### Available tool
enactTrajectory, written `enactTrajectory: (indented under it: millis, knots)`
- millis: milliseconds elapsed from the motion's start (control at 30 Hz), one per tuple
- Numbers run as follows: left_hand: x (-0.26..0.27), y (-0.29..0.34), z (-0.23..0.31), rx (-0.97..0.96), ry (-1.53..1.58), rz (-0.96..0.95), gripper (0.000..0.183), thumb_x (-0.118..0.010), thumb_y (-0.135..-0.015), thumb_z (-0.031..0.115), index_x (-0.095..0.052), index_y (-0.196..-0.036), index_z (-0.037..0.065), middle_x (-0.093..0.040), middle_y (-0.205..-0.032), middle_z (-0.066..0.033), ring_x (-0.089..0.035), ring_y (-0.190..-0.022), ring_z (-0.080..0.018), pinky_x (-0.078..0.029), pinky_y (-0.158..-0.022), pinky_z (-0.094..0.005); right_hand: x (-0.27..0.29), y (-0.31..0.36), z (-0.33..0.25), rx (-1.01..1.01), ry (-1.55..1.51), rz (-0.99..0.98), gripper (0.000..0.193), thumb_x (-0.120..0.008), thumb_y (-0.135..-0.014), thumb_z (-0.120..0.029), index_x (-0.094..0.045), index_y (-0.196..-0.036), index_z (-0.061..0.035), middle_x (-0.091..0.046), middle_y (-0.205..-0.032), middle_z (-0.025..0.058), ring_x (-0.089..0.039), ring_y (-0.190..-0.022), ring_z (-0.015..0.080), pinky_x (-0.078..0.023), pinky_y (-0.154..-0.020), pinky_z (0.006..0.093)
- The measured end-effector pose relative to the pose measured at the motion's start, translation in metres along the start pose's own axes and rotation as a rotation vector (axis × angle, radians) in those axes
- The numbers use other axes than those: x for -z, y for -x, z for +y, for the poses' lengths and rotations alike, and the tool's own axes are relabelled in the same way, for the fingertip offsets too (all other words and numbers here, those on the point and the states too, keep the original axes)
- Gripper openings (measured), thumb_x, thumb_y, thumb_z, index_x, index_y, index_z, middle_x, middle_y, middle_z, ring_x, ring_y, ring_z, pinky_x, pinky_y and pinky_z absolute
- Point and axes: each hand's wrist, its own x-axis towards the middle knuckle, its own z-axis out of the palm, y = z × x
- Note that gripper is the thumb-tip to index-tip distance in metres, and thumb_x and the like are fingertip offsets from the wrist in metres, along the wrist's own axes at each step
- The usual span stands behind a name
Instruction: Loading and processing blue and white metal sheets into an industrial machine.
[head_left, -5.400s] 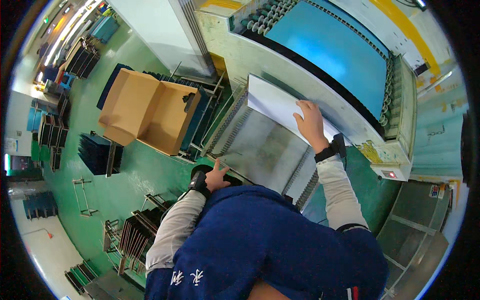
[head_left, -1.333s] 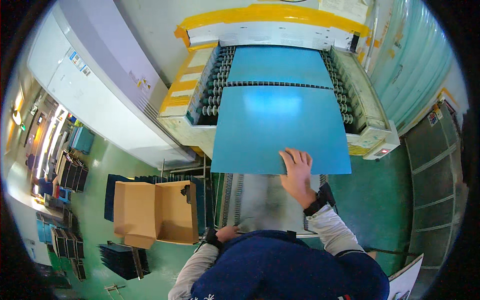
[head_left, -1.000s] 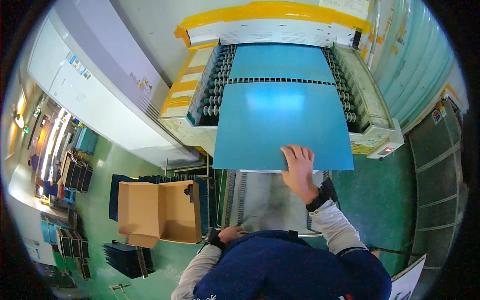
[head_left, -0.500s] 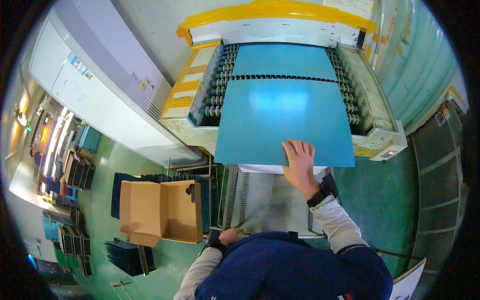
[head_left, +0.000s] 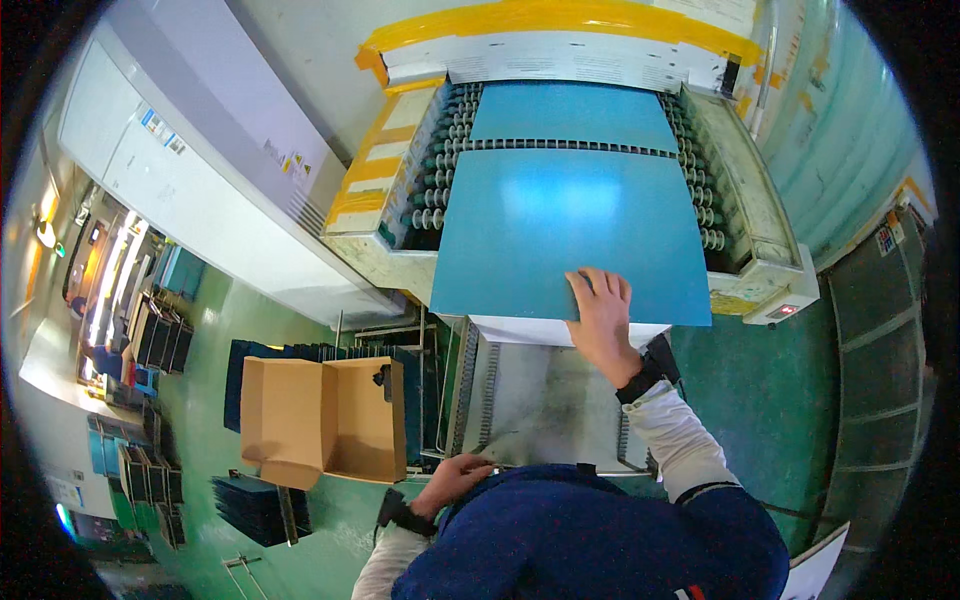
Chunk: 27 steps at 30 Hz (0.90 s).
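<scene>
A blue sheet panel (head_left: 560,225) lies on the rollers of a conveyor machine (head_left: 430,215), its near edge overhanging the front. On that panel, close to its near edge, my right hand (head_left: 602,318) rests palm down with fingers stretched out, so it is open. Farther in, a second blue panel (head_left: 570,112) lies on the rollers, a narrow strip of rollers showing between the two. My left hand (head_left: 458,482) is low in front of my body, at the near edge of a metal rack (head_left: 540,400). Its fingers are bent together, and whatever they hold is hidden.
An open cardboard box (head_left: 290,415) sits left of the rack, over a row of dark panels (head_left: 236,385). Another stack of dark panels (head_left: 250,510) stands nearer. A white cabinet (head_left: 220,210) rises at the left; a grey ribbed panel (head_left: 875,370) stands right.
My left hand has shifted slightly up, and more of it shows beside my body. My right hand stays on the near blue panel, which has slid very slightly farther in.
</scene>
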Motion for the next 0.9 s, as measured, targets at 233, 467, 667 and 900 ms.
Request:
enactTrajectory:
  millis: [233, 467, 667, 900]
  knots:
    - [0.01, 0.055, 0.046, -0.224, 0.097, -0.031, 0.023, -0.066, -0.09, 0.013, -0.068, -0.11, 0.003, -0.067, -0.109, -0.008, -0.06, -0.107, -0.0186, -0.046, -0.095, -0.0326, -0.003, -0.009, 0.002, -0.017, 0.024, -0.031, 0.069, -0.083, -0.06, -0.013, -0.056, -0.123, -0.0076, -0.051, -0.123, 0.0108, -0.047, -0.114, 0.0321, -0.034, -0.099, 0.0467]
    - [0.021, 0.082, 0.045, -0.118, 0.111, -0.043, 0.017, -0.067, -0.089, 0.011, -0.069, -0.104, 0.002, -0.068, -0.101, -0.0069, -0.063, -0.096, -0.0159, -0.049, -0.089, -0.0314, -0.007, -0.014, 0.007, 0.003, 0.045, -0.026, 0.073, -0.085, -0.059, -0.017, -0.055, -0.125, -0.0082, -0.051, -0.125, 0.0109, -0.047, -0.114, 0.0322, -0.035, -0.098, 0.0471]
    - [0.014, 0.113, 0.031, -0.068, 0.117, 0.076, 0.016, -0.069, -0.085, 0.008, -0.069, -0.101, 0.005, -0.067, -0.088, -0.0036, -0.062, -0.085, -0.012, -0.049, -0.077, -0.0275, -0.014, -0.018, 0.012, 0.033, 0.073, -0.044, 0.071, -0.084, -0.062, -0.021, -0.055, -0.125, -0.0088, -0.051, -0.127, 0.0113, -0.046, -0.116, 0.0331, -0.035, -0.098, 0.0487]
    - [0.007, 0.156, 0.018, 0.12, 0.071, 0.137, 0.018, -0.069, -0.085, 0.013, -0.067, -0.101, 0.005, -0.067, -0.089, -0.0056, -0.061, -0.082, -0.0138, -0.05, -0.075, -0.0275, -0.04, -0.023, 0.028, 0.024, 0.116, -0.154, 0.07, -0.081, -0.067, -0.026, -0.055, -0.13, -0.0133, -0.048, -0.135, 0.0127, -0.046, -0.12, 0.0317, -0.034, -0.099, 0.052]
